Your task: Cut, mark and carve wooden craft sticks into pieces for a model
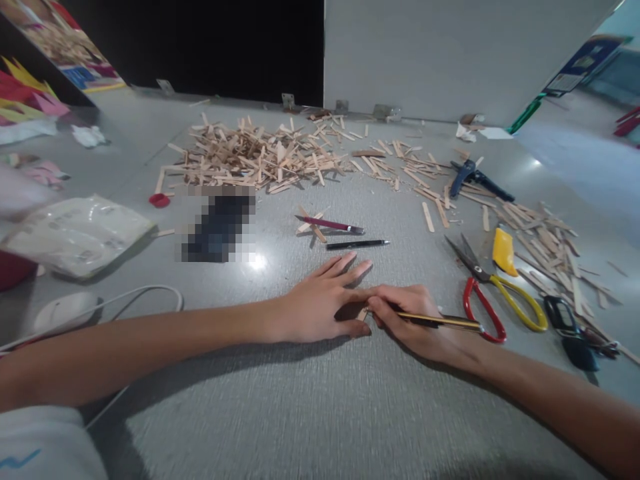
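Observation:
My right hand (413, 320) is closed around a black and gold striped pencil (440, 321), its tip pointing left at a small pale wooden piece (364, 312) on the table. Beside it my left hand (325, 303) lies flat with its fingers spread; thumb and index finger frame the small piece, which they partly hide. Whether they press on it I cannot tell. Just beyond the hands lie a black pen (357, 245) and a dark red craft knife (333, 223), the knife resting across a few crossed wooden sticks (315, 232).
Wooden sticks (260, 157) are heaped at the back, more lie scattered (550, 247) at right. Scissors (480, 273), a yellow object (503, 252), keys (575, 333) and a dark blue tool (475, 180) lie right. Leftward are a blurred-out dark object (220, 227), plastic packet (83, 233) and white cable (150, 288).

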`<act>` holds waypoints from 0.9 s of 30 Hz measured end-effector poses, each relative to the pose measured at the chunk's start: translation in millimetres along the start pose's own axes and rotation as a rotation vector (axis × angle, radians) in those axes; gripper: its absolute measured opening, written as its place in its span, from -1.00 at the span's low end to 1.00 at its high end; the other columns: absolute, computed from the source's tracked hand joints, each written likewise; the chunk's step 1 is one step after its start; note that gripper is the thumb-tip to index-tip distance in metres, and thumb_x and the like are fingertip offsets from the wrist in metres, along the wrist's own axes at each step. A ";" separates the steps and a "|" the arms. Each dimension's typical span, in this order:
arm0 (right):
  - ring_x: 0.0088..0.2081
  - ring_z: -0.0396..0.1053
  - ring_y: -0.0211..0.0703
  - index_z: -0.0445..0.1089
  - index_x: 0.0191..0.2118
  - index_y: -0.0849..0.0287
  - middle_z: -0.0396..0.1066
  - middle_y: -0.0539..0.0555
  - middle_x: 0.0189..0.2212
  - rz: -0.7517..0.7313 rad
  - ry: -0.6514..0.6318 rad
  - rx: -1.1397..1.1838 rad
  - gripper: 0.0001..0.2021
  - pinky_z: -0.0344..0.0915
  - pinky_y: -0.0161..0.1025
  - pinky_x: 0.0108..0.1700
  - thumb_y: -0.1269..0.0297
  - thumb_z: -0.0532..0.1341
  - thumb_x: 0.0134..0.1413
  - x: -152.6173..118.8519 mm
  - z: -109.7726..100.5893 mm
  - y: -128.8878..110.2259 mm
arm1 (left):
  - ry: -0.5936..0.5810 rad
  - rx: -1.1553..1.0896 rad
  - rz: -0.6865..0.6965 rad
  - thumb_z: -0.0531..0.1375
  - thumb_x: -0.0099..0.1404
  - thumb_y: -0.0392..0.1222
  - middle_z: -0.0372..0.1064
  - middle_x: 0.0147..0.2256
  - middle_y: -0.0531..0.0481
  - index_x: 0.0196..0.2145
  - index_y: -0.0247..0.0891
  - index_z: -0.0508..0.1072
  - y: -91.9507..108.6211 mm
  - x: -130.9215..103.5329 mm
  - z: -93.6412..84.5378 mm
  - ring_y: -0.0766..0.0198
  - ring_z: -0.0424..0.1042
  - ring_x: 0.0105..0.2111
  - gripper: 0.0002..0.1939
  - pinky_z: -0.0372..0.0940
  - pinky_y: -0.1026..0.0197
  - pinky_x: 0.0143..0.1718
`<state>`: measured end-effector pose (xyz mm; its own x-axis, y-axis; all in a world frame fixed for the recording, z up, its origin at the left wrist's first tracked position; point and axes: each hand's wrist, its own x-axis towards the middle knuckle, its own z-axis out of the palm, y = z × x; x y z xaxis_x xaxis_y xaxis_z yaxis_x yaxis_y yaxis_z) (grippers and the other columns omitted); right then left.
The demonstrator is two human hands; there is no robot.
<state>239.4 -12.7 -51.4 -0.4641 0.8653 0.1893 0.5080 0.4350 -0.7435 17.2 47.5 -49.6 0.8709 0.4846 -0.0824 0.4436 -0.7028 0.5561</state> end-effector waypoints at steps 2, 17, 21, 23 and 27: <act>-0.57 0.16 -0.38 0.31 -0.40 0.14 0.19 -0.17 -0.57 -0.006 0.004 0.008 -0.63 0.07 -0.37 -0.49 0.24 0.10 0.54 0.1 0.6 1.2 | 0.005 -0.007 0.003 0.31 0.44 0.25 -0.14 0.56 -0.16 0.33 0.00 0.47 0.0 -0.3 -0.4 -0.33 -0.31 0.56 -0.39 -0.16 -0.46 0.49; -0.52 0.18 -0.34 0.32 -0.34 0.13 0.31 -0.11 -0.49 -0.173 0.028 -0.064 -0.65 0.08 -0.32 -0.46 0.27 0.05 0.59 0.0 2.3 0.6 | 0.018 -0.030 0.028 0.31 0.44 0.26 -0.12 0.56 -0.14 0.35 0.04 0.44 -2.9 -0.7 0.1 -0.34 -0.32 0.56 -0.38 -0.14 -0.45 0.49; -0.52 0.17 -0.33 0.26 -0.39 0.11 0.27 -0.11 -0.52 -0.263 -0.069 -0.092 -0.59 0.10 -0.30 -0.43 0.23 0.00 0.62 2.2 -0.5 0.5 | 0.003 -0.033 0.023 0.32 0.45 0.21 -0.14 0.56 -0.24 0.41 -0.02 0.37 -2.5 -1.2 -1.9 -0.36 -0.33 0.56 -0.32 -0.15 -0.49 0.47; -0.51 0.19 -0.32 0.27 -0.38 0.11 0.29 -0.10 -0.51 -0.247 -0.106 -0.084 -0.60 0.13 -0.30 -0.40 0.25 -0.01 0.62 2.6 -2.2 1.4 | 0.008 -0.032 0.025 0.32 0.45 0.20 -0.13 0.56 -0.22 0.43 0.01 0.34 -2.1 -1.2 -2.6 -0.34 -0.31 0.56 -0.31 -0.14 -0.49 0.47; -0.48 0.23 -0.30 0.31 -0.34 0.12 0.36 -0.07 -0.47 -0.172 -0.128 -0.055 -0.63 0.16 -0.28 -0.38 0.23 0.02 0.60 3.6 -5.8 3.8 | 0.001 0.001 0.018 0.32 0.44 0.22 -0.10 0.55 -0.21 0.38 0.03 0.40 0.0 -1.0 -4.4 -0.33 -0.31 0.56 -0.36 -0.13 -0.47 0.48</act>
<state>243.8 -6.5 -49.8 -0.6344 0.7397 0.2247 0.4501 0.5897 -0.6705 15.3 49.3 -45.9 0.8784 0.4726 -0.0713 0.4282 -0.7117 0.5569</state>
